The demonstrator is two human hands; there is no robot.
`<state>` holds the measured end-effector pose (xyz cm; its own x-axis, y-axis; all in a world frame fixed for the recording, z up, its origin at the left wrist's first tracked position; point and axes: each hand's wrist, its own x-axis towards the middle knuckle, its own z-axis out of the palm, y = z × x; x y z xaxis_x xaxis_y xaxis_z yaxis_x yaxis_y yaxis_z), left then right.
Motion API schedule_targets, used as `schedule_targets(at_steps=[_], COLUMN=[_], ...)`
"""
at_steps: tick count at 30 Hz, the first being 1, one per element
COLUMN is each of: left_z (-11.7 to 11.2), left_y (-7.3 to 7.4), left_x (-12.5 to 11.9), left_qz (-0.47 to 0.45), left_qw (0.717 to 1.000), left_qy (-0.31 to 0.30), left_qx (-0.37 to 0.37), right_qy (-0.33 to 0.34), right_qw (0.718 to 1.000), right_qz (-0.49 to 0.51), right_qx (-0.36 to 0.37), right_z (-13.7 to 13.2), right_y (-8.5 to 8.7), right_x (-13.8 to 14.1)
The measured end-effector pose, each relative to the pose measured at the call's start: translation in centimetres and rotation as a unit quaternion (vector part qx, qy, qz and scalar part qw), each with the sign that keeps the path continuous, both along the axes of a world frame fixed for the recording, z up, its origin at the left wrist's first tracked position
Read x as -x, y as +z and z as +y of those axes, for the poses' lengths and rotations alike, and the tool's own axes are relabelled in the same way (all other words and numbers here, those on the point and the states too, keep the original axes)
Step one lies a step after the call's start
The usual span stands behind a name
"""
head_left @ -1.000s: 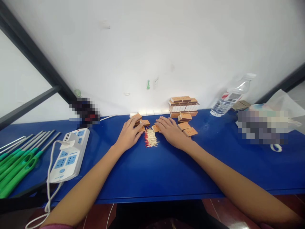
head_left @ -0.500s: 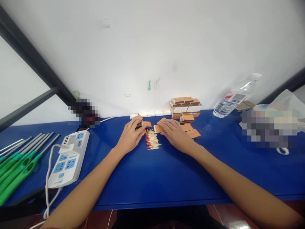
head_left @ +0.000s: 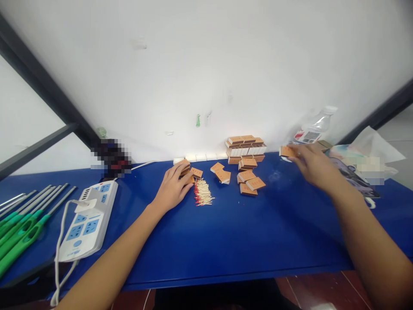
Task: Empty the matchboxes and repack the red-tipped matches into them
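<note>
My left hand (head_left: 172,186) rests at the left matchboxes (head_left: 196,173), its fingers curled round their side and its thumb near the pile of red-tipped matches (head_left: 203,192). Part of that group is hidden by the hand. Away to the right, my right hand (head_left: 311,165) grips an orange matchbox (head_left: 286,151) between thumb and fingers, in front of the water bottle (head_left: 318,125). Two overlapping matchboxes (head_left: 222,175) lie right of the matches. Further right several loose matchboxes (head_left: 248,188) lie in a heap, before a stacked block of matchboxes (head_left: 245,151) by the wall.
A white power strip (head_left: 90,219) with a plugged cable lies on the left, beside green-handled lighters (head_left: 27,232). White matchbox trays (head_left: 200,157) line the wall. A plastic bag (head_left: 377,148) lies at the far right of the blue table (head_left: 226,249).
My right hand has moved from the middle matchboxes far to the right and now holds a matchbox near the bottle. My left hand stays at the left matchboxes. The view has shifted slightly.
</note>
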<state>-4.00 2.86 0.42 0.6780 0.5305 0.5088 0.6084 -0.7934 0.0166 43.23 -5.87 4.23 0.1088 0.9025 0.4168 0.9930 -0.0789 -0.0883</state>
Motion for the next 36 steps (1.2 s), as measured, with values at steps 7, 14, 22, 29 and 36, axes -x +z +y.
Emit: schedule_targets(at_steps=[7,14,22,29,36], left_z=[-0.4,-0.1,-0.4,-0.2,-0.5], left_y=[0.7,0.5,1.0,0.8,1.4], left_x=[-0.1,0.1,0.0,0.0,0.0], left_qz=[-0.014,-0.010,-0.004,-0.006,-0.014], left_qw=[1.000,1.000,1.000,1.000,0.999], left_qy=[0.012,0.020,0.020,0.020,0.035], left_qx=[0.004,-0.009,0.010,0.016,0.013], right_qy=[-0.001,-0.070,-0.082,-0.092,-0.099], right_qw=[0.993,0.979,0.981,0.988,0.990], right_qz=[-0.011,-0.040,-0.052,-0.051,-0.027], right_qx=[0.120,0.189,0.168,0.109,0.100], right_z=[2.8,5.5,6.8,7.6,5.1], right_y=[-2.1,-1.2,-2.9,-3.8,-0.3], right_x=[-1.0,-0.3,0.5,1.4,1.7])
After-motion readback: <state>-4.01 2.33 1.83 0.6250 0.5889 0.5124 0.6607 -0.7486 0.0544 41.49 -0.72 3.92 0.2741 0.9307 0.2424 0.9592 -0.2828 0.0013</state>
